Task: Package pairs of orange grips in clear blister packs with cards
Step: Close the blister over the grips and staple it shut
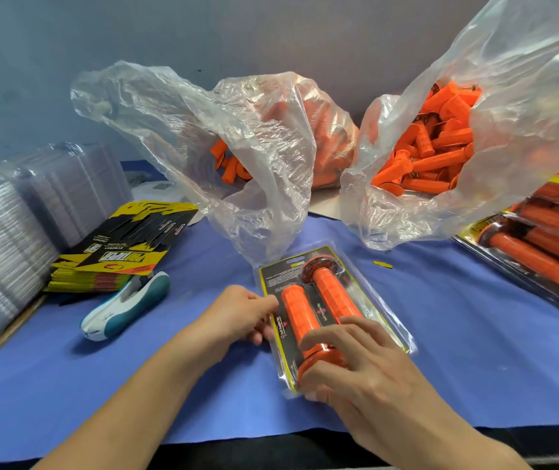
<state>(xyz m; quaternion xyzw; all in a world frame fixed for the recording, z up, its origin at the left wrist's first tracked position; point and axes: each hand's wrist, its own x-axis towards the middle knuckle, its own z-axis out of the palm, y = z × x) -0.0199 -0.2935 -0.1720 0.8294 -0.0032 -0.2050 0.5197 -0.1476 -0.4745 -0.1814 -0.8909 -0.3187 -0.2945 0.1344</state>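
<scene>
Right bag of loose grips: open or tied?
Open. Mouth of the bag gapes toward the camera; loose orange grips show directly inside.

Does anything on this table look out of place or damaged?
Only one thing: a small yellow scrap lies loose on the blue cloth, right of the blister pack, far from the card stack. Nothing looks damaged.

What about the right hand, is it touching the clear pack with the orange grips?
Touching. The head view shows the right hand lying on the near end of the blister pack, fingers curved over it with no gap.
</scene>
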